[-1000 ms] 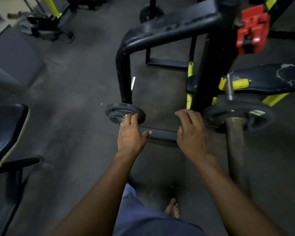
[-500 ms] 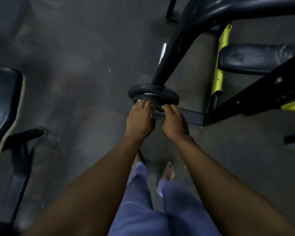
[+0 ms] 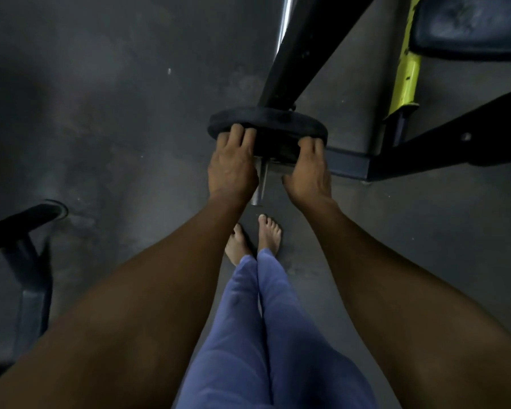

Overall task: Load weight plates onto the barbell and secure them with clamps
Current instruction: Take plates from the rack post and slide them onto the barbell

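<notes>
A black round weight plate (image 3: 267, 122) sits on a short silver peg (image 3: 260, 184) at the base of a black rack post (image 3: 301, 51). My left hand (image 3: 232, 166) grips the plate's left rim with fingers curled over the edge. My right hand (image 3: 307, 169) holds the right rim the same way. The peg's free end sticks out toward me between my two hands. No barbell or clamp is in view.
A dark steel base beam (image 3: 348, 163) runs right from the plate. A yellow strut (image 3: 404, 69) and a dark padded seat (image 3: 469, 25) stand at the upper right. Another bench frame (image 3: 21, 231) is at the left. My bare feet (image 3: 257, 237) stand on the grey floor.
My head has dropped and moved closer to the plate. My right hand left the base beam and both hands spread onto the plate's two sides.
</notes>
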